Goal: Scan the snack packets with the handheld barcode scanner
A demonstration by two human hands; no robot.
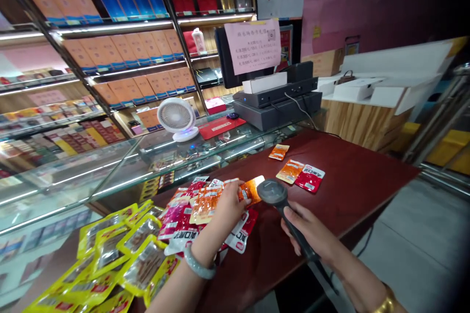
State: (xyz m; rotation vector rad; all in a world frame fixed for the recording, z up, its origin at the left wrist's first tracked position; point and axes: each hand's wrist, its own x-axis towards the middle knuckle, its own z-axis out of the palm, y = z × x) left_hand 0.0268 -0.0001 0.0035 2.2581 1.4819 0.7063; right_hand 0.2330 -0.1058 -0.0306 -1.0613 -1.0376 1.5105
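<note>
My right hand [306,227] is wrapped round the handle of a dark barcode scanner [273,192]. Its head faces an orange snack packet [253,190], whose near edge is lit brightly. The fingers of my left hand [232,203] are closed on that packet, above a heap of orange, red and pink snack packets [183,212]. Left of the heap lie several yellow-edged packets [143,264] with clear windows. Farther right on the table, two orange packets [290,171] and a red packet [310,178] lie apart from the heap.
The dark red table [352,176] meets a glass display counter [128,156]. On the glass stand a white fan [176,116] and a black cash register [277,107] with a monitor [227,58] behind. Shelves of boxed goods line the back. A scanner cable hangs below my right hand.
</note>
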